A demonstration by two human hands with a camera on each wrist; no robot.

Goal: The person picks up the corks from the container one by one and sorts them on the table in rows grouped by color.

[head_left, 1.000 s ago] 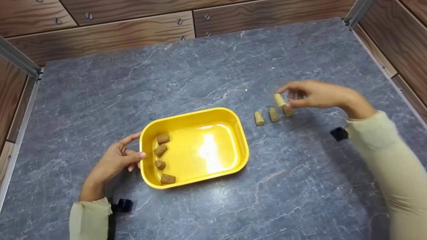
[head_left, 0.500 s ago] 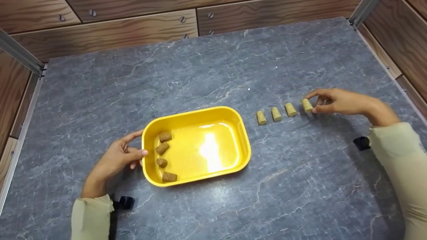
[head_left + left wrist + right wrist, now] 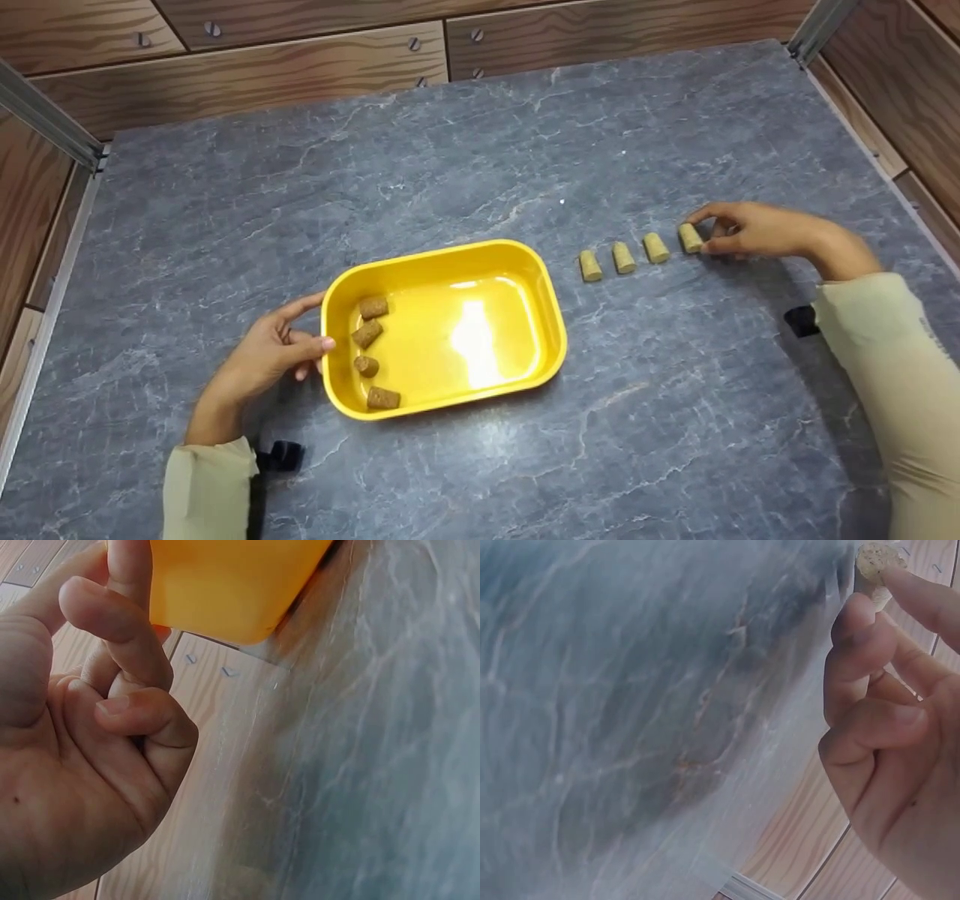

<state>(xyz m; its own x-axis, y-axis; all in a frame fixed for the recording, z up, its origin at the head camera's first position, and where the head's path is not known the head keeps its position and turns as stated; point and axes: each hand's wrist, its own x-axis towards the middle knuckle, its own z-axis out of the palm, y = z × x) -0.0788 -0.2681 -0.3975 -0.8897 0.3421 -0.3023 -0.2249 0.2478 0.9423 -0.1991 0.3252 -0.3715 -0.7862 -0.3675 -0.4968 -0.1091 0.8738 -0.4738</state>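
Observation:
At the right end of a row of pale corks, my right hand [image 3: 765, 229] pinches a pale cork [image 3: 690, 238] lengthwise between thumb and a finger, close on the tabletop. Its round end [image 3: 877, 561] shows at the thumb in the right wrist view. Three more pale corks, the nearest one [image 3: 655, 247] among them, lie leftward in line. My left hand [image 3: 262, 356] grips the left rim of a yellow tray [image 3: 442, 253], thumb over the edge. Inside, along the tray's left wall, lie several brown corks, one [image 3: 367, 334] turned at a slant.
The grey marbled tabletop [image 3: 337, 187] is bordered by wood-patterned panels [image 3: 247, 75] at the back and sides. Metal corner posts [image 3: 821, 30] stand at the far corners. A black wrist camera [image 3: 285, 455] sits by each sleeve.
My right hand has carried the pale cork rightward and down to the end of the row, uncovering the cork behind it. My left hand keeps its grip on the tray.

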